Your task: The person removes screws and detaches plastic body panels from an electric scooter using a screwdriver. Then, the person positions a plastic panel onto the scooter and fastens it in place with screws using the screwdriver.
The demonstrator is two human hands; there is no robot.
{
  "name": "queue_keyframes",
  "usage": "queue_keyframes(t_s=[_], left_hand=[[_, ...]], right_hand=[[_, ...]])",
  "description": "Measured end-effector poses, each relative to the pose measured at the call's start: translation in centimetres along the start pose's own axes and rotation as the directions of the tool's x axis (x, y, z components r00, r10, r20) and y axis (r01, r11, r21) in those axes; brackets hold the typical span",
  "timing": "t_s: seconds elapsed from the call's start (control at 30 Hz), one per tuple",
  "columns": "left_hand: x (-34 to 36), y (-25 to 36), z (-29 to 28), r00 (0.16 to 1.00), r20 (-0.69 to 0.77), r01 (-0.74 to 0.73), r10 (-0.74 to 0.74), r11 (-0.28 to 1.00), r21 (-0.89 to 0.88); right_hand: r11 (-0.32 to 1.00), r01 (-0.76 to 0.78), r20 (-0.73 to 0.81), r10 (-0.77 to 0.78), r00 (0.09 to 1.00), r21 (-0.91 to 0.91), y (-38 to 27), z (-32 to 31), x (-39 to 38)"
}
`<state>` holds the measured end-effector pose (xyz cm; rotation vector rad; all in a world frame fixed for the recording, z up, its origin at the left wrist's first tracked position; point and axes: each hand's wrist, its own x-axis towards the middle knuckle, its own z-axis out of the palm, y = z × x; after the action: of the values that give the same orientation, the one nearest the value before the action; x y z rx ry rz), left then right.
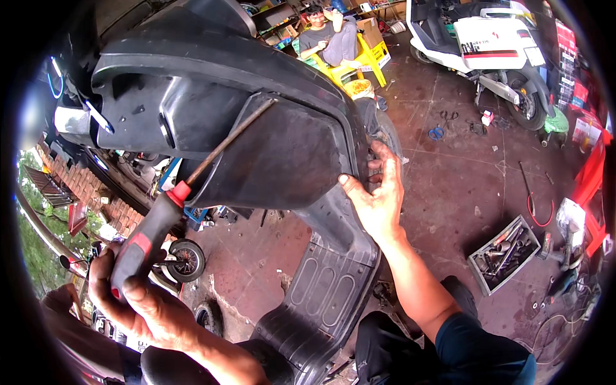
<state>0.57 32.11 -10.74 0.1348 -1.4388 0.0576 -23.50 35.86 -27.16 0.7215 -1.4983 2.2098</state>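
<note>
My left hand (151,308) is wrapped round the black and red handle of a screwdriver (146,242). Its long, rusty-looking shank slants up and right, with the tip over the black leg shield (282,154) of a scooter; whether the tip touches the plastic I cannot tell. At the right edge of that leg shield, my right hand (378,199) grips the rim, its thumb on the near side and its fingers round the outside. Below the shield lies the scooter's ribbed black footboard (327,292).
A grey tray of sockets and tools (504,255) stands on the floor at right. A white scooter (491,42) is parked at the back right. Another person (330,38) sits on a yellow chair (367,59). Small wheels (187,260) lie at left.
</note>
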Motion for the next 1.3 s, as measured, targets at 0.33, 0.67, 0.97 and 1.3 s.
queue_keyframes(t_s=[0.33, 0.67, 0.97, 1.3], left_hand=[[-2.6, 1.5, -0.9, 0.992, 0.127, 0.037, -0.022, 0.992, -0.118], [-3.7, -0.4, -0.8, 0.955, 0.261, 0.237, -0.145, 0.899, -0.367], [-0.5, 1.0, -1.7, 0.746, 0.640, -0.229, 0.182, 0.973, -0.011], [-0.5, 1.2, -2.3, 0.196, 0.776, 0.968, -0.599, 0.245, -0.055]], right_hand=[[0.930, -0.077, 0.196, 0.005, 0.981, 0.360, 3.2, 1.2, 0.0], [0.998, 0.065, 0.256, -0.063, 0.965, 0.002, 3.3, 0.6, -0.2], [0.996, 0.078, 0.267, -0.063, 0.962, -0.045, 2.5, 0.4, 0.4], [0.993, 0.105, 0.235, -0.113, 0.965, 0.046, 2.8, 0.8, -0.3]])
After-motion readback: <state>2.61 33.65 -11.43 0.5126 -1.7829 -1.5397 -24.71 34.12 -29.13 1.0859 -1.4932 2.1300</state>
